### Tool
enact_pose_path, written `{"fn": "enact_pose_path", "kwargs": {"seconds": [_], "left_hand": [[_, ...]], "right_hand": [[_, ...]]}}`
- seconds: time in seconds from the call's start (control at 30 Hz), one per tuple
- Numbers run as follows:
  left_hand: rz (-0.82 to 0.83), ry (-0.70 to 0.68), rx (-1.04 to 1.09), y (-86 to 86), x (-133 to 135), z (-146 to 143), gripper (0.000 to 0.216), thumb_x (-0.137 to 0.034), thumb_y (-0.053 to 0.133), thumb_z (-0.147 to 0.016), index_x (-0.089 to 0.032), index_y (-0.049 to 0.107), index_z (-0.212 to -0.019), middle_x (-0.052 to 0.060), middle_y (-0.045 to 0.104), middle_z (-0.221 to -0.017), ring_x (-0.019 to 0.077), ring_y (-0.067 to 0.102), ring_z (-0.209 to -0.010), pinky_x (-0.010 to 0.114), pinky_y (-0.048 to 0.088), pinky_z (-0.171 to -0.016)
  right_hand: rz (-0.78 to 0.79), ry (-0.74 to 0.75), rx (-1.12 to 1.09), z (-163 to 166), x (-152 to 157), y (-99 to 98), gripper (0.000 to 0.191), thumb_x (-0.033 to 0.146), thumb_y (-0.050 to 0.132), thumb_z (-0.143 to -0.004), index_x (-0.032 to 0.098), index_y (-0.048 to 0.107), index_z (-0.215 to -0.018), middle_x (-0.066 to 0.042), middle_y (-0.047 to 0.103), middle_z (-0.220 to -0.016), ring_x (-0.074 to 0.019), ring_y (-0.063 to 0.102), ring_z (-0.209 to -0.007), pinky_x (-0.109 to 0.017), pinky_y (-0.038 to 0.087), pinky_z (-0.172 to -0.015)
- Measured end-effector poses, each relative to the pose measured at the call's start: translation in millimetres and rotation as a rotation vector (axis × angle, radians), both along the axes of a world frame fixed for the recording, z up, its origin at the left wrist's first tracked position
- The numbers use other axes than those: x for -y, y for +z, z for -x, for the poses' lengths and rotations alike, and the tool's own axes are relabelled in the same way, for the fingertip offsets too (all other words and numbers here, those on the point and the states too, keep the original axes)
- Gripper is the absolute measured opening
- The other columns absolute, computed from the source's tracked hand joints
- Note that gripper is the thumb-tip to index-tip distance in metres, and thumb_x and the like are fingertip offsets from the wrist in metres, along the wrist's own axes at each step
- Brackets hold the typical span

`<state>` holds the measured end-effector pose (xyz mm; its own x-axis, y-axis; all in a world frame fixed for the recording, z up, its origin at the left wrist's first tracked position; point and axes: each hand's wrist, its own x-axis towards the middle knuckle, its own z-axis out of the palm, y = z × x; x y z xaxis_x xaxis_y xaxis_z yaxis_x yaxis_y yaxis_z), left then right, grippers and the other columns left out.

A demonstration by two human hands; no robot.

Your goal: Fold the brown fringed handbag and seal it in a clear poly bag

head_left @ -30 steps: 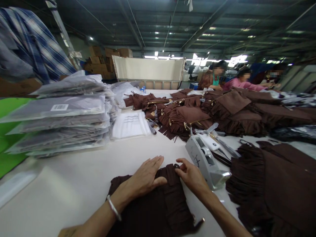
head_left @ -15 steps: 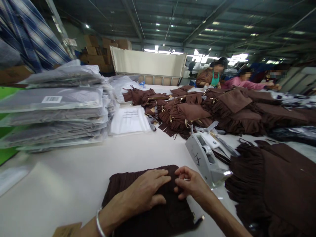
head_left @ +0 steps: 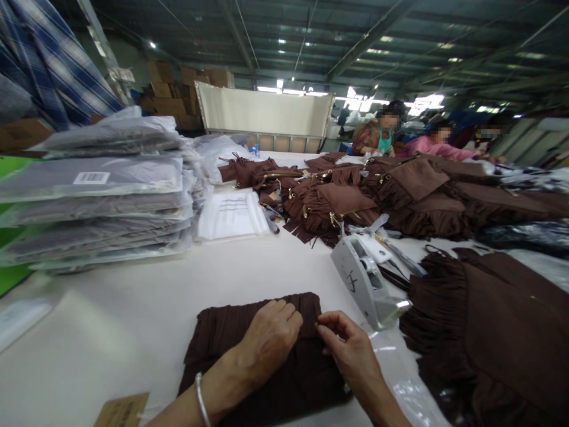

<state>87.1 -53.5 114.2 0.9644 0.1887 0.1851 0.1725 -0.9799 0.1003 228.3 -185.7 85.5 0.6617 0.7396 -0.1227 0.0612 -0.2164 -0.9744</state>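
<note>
A folded dark brown pleated garment [head_left: 231,338] lies on the white table [head_left: 133,314] right in front of me. My left hand [head_left: 267,341], with a silver bangle on the wrist, rests on top of the garment with its fingers curled under, pressing it down. My right hand [head_left: 349,350] pinches the garment's right edge between thumb and fingers. A grey tape dispenser [head_left: 362,279] stands just beyond my right hand.
A tall stack of bagged garments [head_left: 98,196] sits at left, a pile of brown fringed garments [head_left: 355,198] at centre and right, another brown garment [head_left: 489,320] at near right. A cardboard tag [head_left: 120,410] lies near my left arm. Other people work at the far right.
My left hand went from lying flat with fingers stretched out to curled on the cloth. My right hand moved back to the garment's right edge. The garment now lies folded more squarely.
</note>
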Motion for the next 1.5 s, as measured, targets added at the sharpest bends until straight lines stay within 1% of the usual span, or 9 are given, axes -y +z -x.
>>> {"fn": "enact_pose_path", "kwargs": {"seconds": [0.2,0.43,0.63,0.8,0.97,1.07,1.2,1.37,1.5], "left_hand": [[0.040,0.087,-0.088,17.5,8,9,0.015,-0.012,0.062,-0.083,-0.018,0.054,-0.094,0.006,0.061,-0.096,0.0261,0.057,-0.090,0.043,0.049,-0.082],[-0.089,0.084,-0.026,12.3,10,11,0.026,0.003,0.039,-0.086,-0.016,0.056,-0.092,0.007,0.064,-0.093,0.0224,0.061,-0.088,0.040,0.051,-0.084],[0.368,0.113,0.034,9.4,8,8,0.014,-0.012,0.051,-0.092,-0.020,0.061,-0.088,0.000,0.066,-0.088,0.0162,0.061,-0.084,0.028,0.049,-0.079],[0.622,0.073,0.136,27.7,7,27,0.016,-0.016,0.051,-0.093,-0.023,0.064,-0.099,-0.001,0.069,-0.094,0.0134,0.064,-0.088,0.023,0.048,-0.082],[0.499,0.189,0.256,39.3,-15,36,0.030,-0.021,0.043,-0.097,-0.022,0.054,-0.125,0.007,0.062,-0.125,0.0183,0.056,-0.116,0.035,0.044,-0.102],[0.322,0.153,0.039,25.8,-19,34,0.056,-0.031,0.052,-0.094,-0.018,0.032,-0.145,0.013,0.036,-0.152,0.0252,0.031,-0.141,0.048,0.028,-0.115],[0.226,0.070,-0.121,4.4,-1,41,0.080,-0.052,0.060,-0.088,-0.018,0.023,-0.150,0.014,0.026,-0.156,0.0291,0.023,-0.144,0.052,0.022,-0.117],[0.290,-0.053,-0.012,16.2,24,64,0.073,-0.059,0.055,-0.087,-0.022,0.034,-0.146,0.010,0.042,-0.149,0.0249,0.037,-0.138,0.045,0.028,-0.116],[0.334,0.021,0.170,31.8,25,76,0.040,-0.040,0.053,-0.095,-0.023,0.051,-0.131,0.006,0.064,-0.126,0.0184,0.060,-0.115,0.034,0.047,-0.102]], "right_hand": [[0.008,0.045,0.331,2,9,-6.0,0.020,0.040,0.060,-0.083,0.022,0.067,-0.088,-0.003,0.069,-0.079,-0.0196,0.063,-0.070,-0.030,0.052,-0.068],[-0.012,0.038,0.520,7,13,-7.9,0.019,0.038,0.056,-0.088,0.024,0.067,-0.092,-0.001,0.070,-0.085,-0.0190,0.065,-0.077,-0.027,0.052,-0.070],[-0.072,0.081,0.812,13,21,-15.3,0.017,0.031,0.050,-0.094,0.025,0.063,-0.102,-0.002,0.068,-0.086,-0.0197,0.065,-0.077,-0.031,0.053,-0.071],[-0.142,0.285,1.055,19,38,-6.0,0.011,0.022,0.054,-0.091,0.026,0.064,-0.094,-0.003,0.066,-0.082,-0.0200,0.063,-0.074,-0.033,0.051,-0.066],[-0.186,0.240,0.955,-9,15,23.5,0.021,0.029,0.050,-0.094,0.026,0.064,-0.109,-0.007,0.068,-0.107,-0.0233,0.063,-0.103,-0.039,0.052,-0.087],[-0.088,0.249,0.822,-34,-18,27.7,0.043,0.041,0.041,-0.097,0.020,0.053,-0.133,-0.012,0.052,-0.140,-0.0273,0.045,-0.132,-0.052,0.037,-0.110],[0.115,0.439,0.669,-35,-25,18.1,0.056,0.051,0.037,-0.096,0.020,0.045,-0.142,-0.010,0.045,-0.146,-0.0273,0.039,-0.137,-0.052,0.032,-0.113],[0.116,0.564,0.708,-16,17,16.4,0.049,0.049,0.043,-0.096,0.029,0.048,-0.140,-0.005,0.050,-0.142,-0.0283,0.043,-0.133,-0.048,0.042,-0.107],[-0.009,0.499,0.796,-19,7,25.7,0.042,0.042,0.040,-0.098,0.029,0.054,-0.135,-0.004,0.056,-0.137,-0.0269,0.046,-0.131,-0.047,0.043,-0.106]]}}
